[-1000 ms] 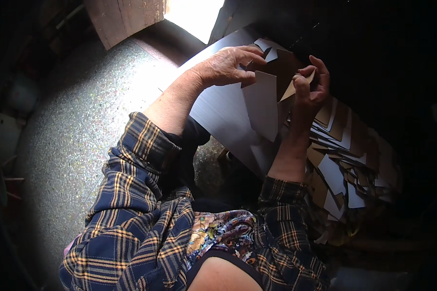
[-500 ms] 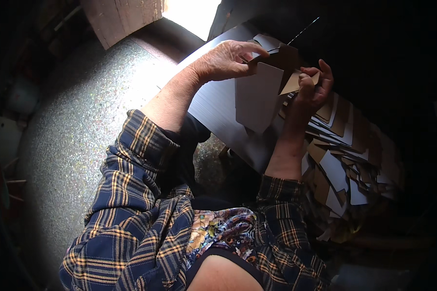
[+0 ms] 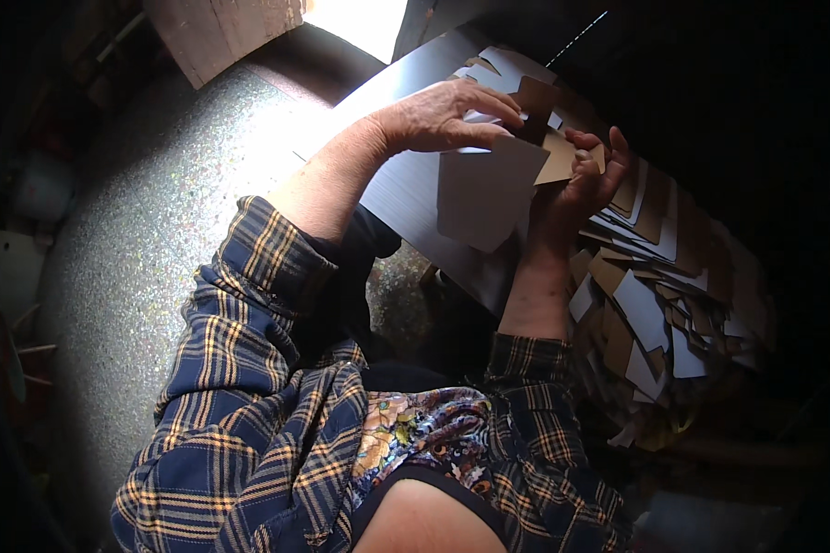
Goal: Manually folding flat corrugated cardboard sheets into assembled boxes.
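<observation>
A partly folded cardboard carton (image 3: 489, 198), white outside and brown inside, is held up over the table between my hands. My left hand (image 3: 443, 115) is at its upper edge, thumb along the white panel and fingers bent over toward the brown inner side. My right hand (image 3: 592, 175) is on the carton's right side, fingers curled around a tan flap (image 3: 558, 158) that sticks out. Part of the carton is hidden behind my left fingers.
A pale grey table (image 3: 397, 189) lies under my hands. Flat white and brown carton blanks (image 3: 646, 309) are heaped on the right, beyond my right forearm. More cardboard pieces (image 3: 516, 66) lie at the far end. Speckled floor (image 3: 175, 203) extends to the left.
The white panel has tilted and its upper edge has shifted slightly down. My left fingers have moved a little right and spread wider from the thumb. My right hand stays at the tan flap.
</observation>
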### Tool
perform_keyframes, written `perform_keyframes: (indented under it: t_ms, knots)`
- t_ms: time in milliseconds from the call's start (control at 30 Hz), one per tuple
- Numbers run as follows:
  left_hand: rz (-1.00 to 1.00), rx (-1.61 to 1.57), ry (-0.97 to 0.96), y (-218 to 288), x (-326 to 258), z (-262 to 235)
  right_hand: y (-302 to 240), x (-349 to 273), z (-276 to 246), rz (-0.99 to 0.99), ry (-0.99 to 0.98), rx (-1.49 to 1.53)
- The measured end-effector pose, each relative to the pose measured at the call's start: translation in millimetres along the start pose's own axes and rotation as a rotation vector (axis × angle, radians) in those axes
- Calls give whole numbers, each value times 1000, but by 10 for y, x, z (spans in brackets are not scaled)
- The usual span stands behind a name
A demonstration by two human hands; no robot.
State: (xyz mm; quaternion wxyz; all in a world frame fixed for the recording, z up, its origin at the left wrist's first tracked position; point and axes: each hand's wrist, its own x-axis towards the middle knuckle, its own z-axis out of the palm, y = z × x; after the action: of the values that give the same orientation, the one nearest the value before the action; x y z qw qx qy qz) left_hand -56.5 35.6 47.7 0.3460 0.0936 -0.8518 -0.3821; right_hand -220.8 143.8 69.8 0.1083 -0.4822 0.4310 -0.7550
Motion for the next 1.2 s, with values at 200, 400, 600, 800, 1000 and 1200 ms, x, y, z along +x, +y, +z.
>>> perform_keyframes:
  t_ms: [200, 400, 600, 800, 1000, 1200]
  knots:
    - [6, -24, 13, 58, -9, 75, 15, -24, -45, 19, 31, 21]
    - [-171, -332, -33, 140, -21, 69, 41, 17, -135, 47, 55, -7]
    - [-176, -7, -76, 281, -20, 105, 63, -8, -125, 49, 40, 19]
    - [-214, -192, -32, 230, 26, 217, 51, -14, -159, 25, 18, 14]
    - [-166, -179, 221, 207, 5, 380, 13, -13, -163, 54, -9, 33]
    - [-245, -207, 51, 216, 11, 353, -281, 105, -135, 145, -197, -168]
